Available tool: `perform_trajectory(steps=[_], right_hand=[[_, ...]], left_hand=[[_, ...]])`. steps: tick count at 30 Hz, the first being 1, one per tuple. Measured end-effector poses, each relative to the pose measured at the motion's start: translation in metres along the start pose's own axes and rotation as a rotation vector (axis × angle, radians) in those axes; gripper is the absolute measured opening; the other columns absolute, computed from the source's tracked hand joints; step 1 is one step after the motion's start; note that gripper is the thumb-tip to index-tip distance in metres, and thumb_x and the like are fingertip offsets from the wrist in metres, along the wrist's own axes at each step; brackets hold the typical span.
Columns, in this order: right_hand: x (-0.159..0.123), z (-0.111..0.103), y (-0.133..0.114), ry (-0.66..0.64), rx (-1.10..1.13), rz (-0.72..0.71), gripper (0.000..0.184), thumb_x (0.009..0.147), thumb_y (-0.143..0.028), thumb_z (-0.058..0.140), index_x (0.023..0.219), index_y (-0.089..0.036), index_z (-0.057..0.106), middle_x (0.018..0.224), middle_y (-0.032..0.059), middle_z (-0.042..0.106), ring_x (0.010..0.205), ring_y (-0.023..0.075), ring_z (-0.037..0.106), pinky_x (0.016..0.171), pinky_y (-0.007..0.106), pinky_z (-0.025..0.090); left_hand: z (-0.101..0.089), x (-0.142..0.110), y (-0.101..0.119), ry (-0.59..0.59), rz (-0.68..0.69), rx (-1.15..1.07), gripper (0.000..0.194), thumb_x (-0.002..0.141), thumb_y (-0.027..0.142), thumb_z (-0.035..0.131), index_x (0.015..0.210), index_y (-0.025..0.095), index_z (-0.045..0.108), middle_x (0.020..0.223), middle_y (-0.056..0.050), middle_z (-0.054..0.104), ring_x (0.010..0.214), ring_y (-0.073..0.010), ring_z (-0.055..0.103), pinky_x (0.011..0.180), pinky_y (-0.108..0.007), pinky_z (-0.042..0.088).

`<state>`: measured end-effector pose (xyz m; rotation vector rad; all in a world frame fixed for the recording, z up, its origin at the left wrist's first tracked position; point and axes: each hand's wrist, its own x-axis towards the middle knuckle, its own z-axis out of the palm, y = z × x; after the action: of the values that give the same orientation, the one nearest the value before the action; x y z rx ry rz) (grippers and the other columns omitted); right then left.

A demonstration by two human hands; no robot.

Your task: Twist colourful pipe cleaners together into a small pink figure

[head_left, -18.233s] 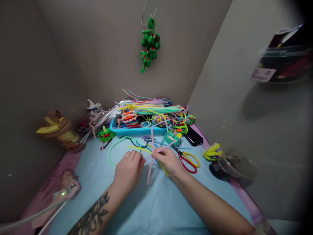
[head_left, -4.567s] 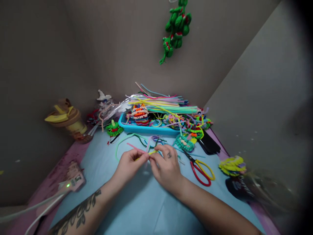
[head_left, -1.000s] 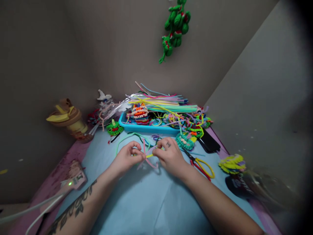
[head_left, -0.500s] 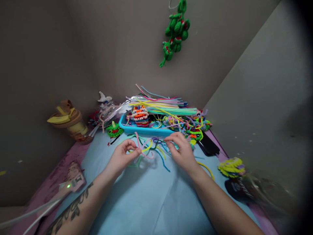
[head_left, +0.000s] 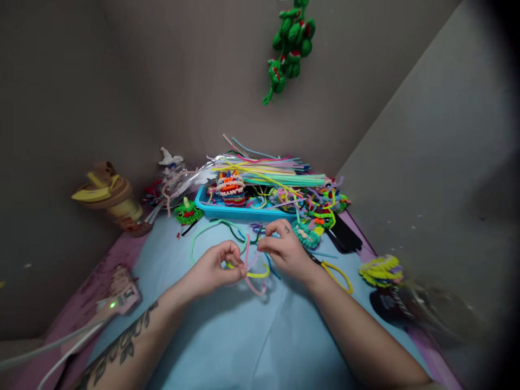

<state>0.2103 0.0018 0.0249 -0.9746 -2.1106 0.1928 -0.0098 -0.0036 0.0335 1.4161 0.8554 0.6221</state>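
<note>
My left hand (head_left: 221, 266) is closed in a pinch on a small bunch of bent pipe cleaners, among them a pink one (head_left: 257, 291) and a yellow one (head_left: 260, 274). Their curled ends stick out to the right of the fingertips. Thumb and forefinger of my right hand (head_left: 284, 248) are pinched at the tip of a pale lilac pipe cleaner (head_left: 254, 260), which runs back to the left hand. Behind the hands, a mint-green pipe cleaner (head_left: 193, 242) lies curved on the blue cloth (head_left: 211, 336). Scissors with yellow handles (head_left: 345, 280) lie beside my right wrist.
A blue tray (head_left: 244, 214) holds fuzzy pieces, with a pile of straight pipe cleaners (head_left: 284, 177) at its back. A green fuzzy figure (head_left: 189, 212) sits left of it, a black phone-like object (head_left: 344, 235) right. A power strip (head_left: 122, 298) with cables lies at left.
Both hands shift slightly, the left one rightward and down with the pipe cleaners, so the hands are closer together. My right fingertips now meet the lilac pipe cleaner. The view has tilted a little.
</note>
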Motion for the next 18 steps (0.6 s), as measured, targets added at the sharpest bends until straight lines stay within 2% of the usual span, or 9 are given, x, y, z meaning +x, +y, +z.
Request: perform_trajectory(steps=[2, 6, 11, 14, 18], right_hand=[[-0.001, 0.002, 0.002, 0.019, 0.006, -0.035, 0.021, 0.083, -0.009, 0.056, 0.079, -0.024, 0.069, 0.087, 0.0043, 0.051, 0.089, 0.0198, 0.048, 0.078, 0.035, 0.043], [-0.003, 0.005, 0.005, 0.033, 0.043, -0.015, 0.020, 0.085, -0.012, 0.056, 0.083, -0.026, 0.070, 0.087, 0.0036, 0.051, 0.089, 0.0194, 0.049, 0.078, 0.035, 0.045], [-0.001, -0.007, -0.002, 0.132, 0.133, 0.034, 0.029, 0.089, -0.016, 0.052, 0.112, -0.029, 0.063, 0.103, 0.0060, 0.053, 0.100, 0.0210, 0.052, 0.085, 0.038, 0.046], [0.001, -0.012, -0.005, 0.077, 0.125, 0.012, 0.019, 0.087, -0.017, 0.056, 0.100, -0.027, 0.067, 0.091, 0.0046, 0.055, 0.091, 0.0203, 0.053, 0.080, 0.037, 0.046], [0.001, -0.004, -0.002, -0.043, 0.071, 0.007, 0.012, 0.082, -0.019, 0.063, 0.091, -0.025, 0.068, 0.090, 0.0050, 0.057, 0.089, 0.0206, 0.052, 0.078, 0.037, 0.046]], left_hand=[[0.001, 0.000, 0.001, -0.025, -0.009, -0.001, 0.024, 0.072, 0.023, 0.070, 0.079, 0.017, 0.047, 0.074, 0.001, 0.061, 0.068, -0.0104, 0.053, 0.061, -0.022, 0.041], [0.002, 0.001, -0.001, -0.007, -0.022, -0.020, 0.025, 0.072, 0.024, 0.070, 0.078, 0.017, 0.047, 0.071, 0.002, 0.060, 0.063, -0.0094, 0.053, 0.058, -0.021, 0.041], [-0.002, 0.006, -0.006, 0.174, -0.010, -0.123, 0.029, 0.072, 0.029, 0.072, 0.077, 0.018, 0.046, 0.065, 0.004, 0.057, 0.053, -0.0073, 0.049, 0.052, -0.020, 0.039], [-0.005, 0.007, -0.006, 0.246, 0.013, -0.165, 0.031, 0.070, 0.030, 0.075, 0.076, 0.018, 0.046, 0.065, 0.005, 0.058, 0.054, -0.0069, 0.050, 0.052, -0.019, 0.039], [-0.006, 0.006, -0.003, 0.261, 0.009, -0.240, 0.033, 0.068, 0.031, 0.077, 0.076, 0.018, 0.047, 0.064, 0.005, 0.059, 0.053, -0.0061, 0.049, 0.051, -0.017, 0.037]])
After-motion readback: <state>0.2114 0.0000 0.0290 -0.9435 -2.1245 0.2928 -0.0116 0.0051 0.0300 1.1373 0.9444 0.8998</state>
